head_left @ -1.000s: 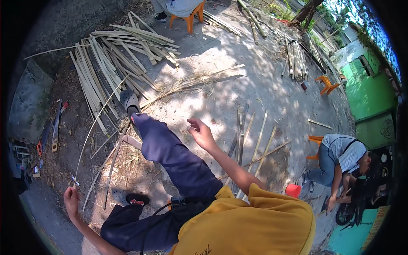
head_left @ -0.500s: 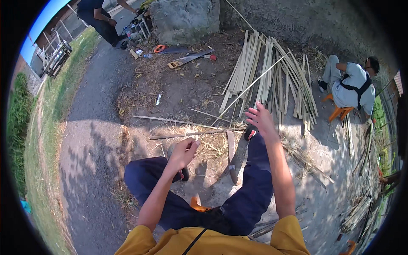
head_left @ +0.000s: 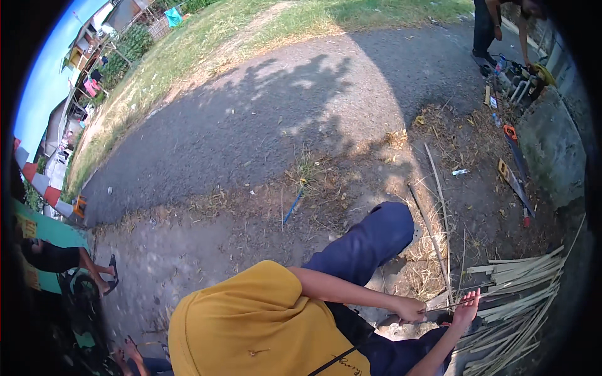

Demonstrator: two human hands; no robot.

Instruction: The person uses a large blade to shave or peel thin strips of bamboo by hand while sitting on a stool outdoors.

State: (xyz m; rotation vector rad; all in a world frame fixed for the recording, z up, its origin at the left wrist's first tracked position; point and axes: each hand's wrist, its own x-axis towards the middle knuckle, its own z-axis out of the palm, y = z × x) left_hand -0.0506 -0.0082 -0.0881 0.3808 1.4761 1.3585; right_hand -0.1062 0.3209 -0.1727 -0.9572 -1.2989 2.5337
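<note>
A thin pale strip, like split bamboo [head_left: 446,304], runs from my left hand [head_left: 409,309] toward the right. Its near end is pinched in the closed fingers of that hand. My right hand [head_left: 465,309] is a little farther right, fingers stretched out, with the strip crossing them. Whether the fingers only touch it or support it is hard to see. Beyond my right hand lies a pile of pale split strips [head_left: 514,310] on the ground. My dark-trousered knee [head_left: 382,235] is bent beside my left forearm.
Longer sticks [head_left: 433,232] lie on straw ahead of my knee. A wooden-handled saw [head_left: 515,183] and an orange-handled saw [head_left: 511,135] lie by a concrete block [head_left: 552,147]. One person [head_left: 486,28] bends at the far right; another person [head_left: 59,257] is at the left.
My view has swung left, so the pile and saws now sit at the right. My right hand has come closer to my left hand and reaches the strip, which my left hand still holds.
</note>
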